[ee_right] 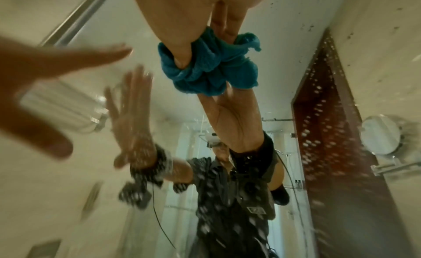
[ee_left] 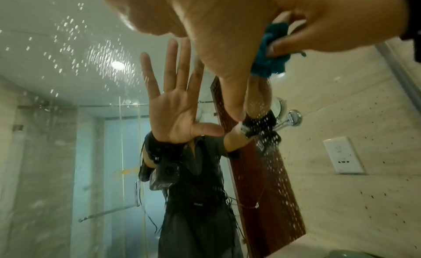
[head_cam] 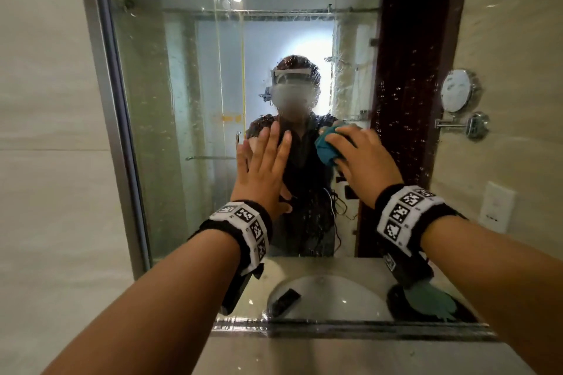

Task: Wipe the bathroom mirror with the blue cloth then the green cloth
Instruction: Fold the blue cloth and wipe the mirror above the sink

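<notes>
The bathroom mirror (head_cam: 182, 100) fills the view, and water drops and streaks cover it. My right hand (head_cam: 362, 158) grips the bunched blue cloth (head_cam: 327, 148) and presses it on the glass right of centre. In the right wrist view my thumb and fingers dig into the blue cloth (ee_right: 205, 67); it also shows in the left wrist view, blue cloth (ee_left: 271, 60). My left hand (head_cam: 265, 161) is flat at the glass with straight fingers, and its fingertips seem to touch their reflection. The green cloth (head_cam: 429, 298) shows only as a reflection at the mirror's lower right, partly behind my right wrist.
A round shaving mirror (head_cam: 460, 94) on a swing arm and a wall socket (head_cam: 496, 207) sit on the tiled wall to the right. A basin (head_cam: 329, 295) with a dark object is reflected low in the glass. The mirror's lower frame (head_cam: 350, 329) lies under my forearms.
</notes>
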